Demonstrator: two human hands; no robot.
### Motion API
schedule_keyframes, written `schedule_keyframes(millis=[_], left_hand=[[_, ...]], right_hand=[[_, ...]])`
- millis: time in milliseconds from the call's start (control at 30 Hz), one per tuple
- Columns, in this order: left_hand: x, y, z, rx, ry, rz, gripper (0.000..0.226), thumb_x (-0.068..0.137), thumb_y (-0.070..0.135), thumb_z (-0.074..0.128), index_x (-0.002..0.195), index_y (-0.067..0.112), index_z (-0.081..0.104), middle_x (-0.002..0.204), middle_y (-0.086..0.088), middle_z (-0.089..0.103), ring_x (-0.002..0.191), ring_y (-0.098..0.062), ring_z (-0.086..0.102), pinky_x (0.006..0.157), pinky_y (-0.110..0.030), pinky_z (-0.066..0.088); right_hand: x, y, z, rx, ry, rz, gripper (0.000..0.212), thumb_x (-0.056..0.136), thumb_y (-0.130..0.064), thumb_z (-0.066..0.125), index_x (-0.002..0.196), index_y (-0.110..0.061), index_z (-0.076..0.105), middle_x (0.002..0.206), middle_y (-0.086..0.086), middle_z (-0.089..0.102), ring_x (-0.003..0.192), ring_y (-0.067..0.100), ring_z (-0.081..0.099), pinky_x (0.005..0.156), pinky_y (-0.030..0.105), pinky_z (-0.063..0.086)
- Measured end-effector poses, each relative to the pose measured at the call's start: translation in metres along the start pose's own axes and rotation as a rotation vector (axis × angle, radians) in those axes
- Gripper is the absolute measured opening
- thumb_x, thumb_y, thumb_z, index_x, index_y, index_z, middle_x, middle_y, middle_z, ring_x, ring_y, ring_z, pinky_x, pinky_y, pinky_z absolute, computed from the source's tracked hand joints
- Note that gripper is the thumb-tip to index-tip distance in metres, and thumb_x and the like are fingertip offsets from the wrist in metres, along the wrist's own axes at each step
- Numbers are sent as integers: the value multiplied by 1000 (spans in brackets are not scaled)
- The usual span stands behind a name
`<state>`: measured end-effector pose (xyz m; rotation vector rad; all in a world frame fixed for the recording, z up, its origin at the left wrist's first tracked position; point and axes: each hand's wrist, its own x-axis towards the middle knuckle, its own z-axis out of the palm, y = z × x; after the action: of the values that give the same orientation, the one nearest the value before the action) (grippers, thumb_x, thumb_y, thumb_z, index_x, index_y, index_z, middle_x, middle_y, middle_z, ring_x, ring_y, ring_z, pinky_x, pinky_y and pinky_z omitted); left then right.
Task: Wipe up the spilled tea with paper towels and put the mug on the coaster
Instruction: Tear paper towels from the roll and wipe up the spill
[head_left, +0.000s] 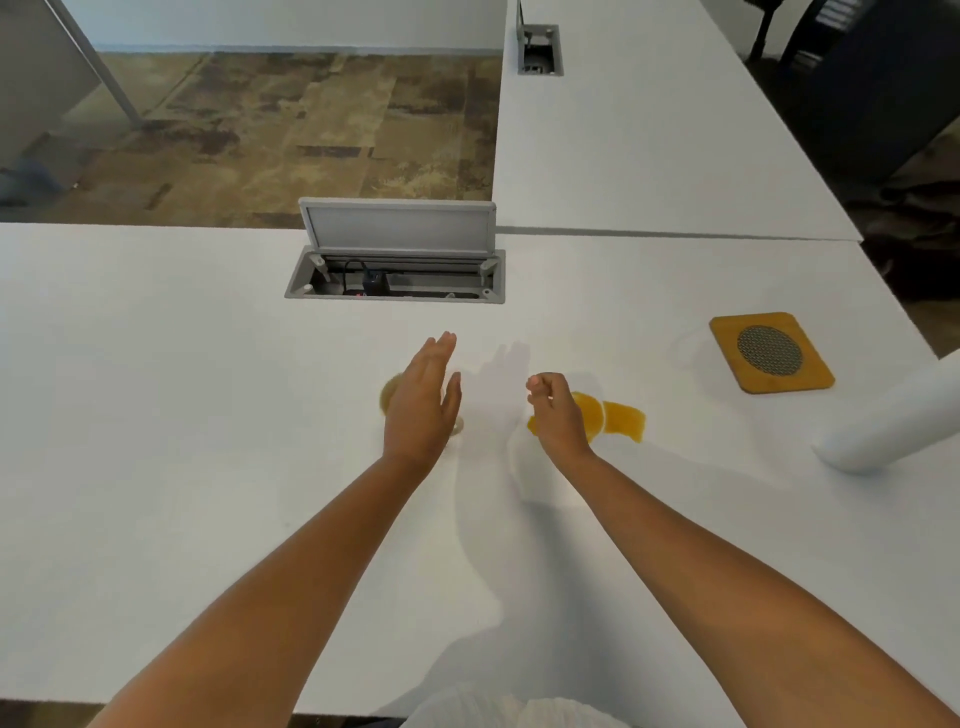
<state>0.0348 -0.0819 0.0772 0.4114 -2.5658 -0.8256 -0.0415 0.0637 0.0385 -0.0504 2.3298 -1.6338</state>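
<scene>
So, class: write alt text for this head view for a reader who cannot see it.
Two bare hands hover over a white table: left hand flat, right hand curled above an orange spill. A coaster lies right.

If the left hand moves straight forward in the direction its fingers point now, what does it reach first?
Probably the open cable box set into the table. The left hand has straight fingers pointing away from the person, with only bare tabletop in between. The hand's height above the table is unclear.
</scene>
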Motion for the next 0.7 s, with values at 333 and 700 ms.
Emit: schedule_keyframes(millis=[333,700], left_hand=[[0,58,39,-74,-91,14,49,96,33,37,142,25,25,149,0,33,139,-16,26,104,-24,20],[-12,124,109,-216,-415,9,64,91,42,45,145,24,17,151,-1,28,140,-18,24,112,-37,25]], right_hand=[[2,10,-75,40,120,-35,20,97,-26,38,105,-12,52,98,-3,58,100,26,60,78,28,43],[-3,30,-160,25,199,-32,21,98,-26,36,107,-14,51,105,-3,57,104,22,57,81,26,41]])
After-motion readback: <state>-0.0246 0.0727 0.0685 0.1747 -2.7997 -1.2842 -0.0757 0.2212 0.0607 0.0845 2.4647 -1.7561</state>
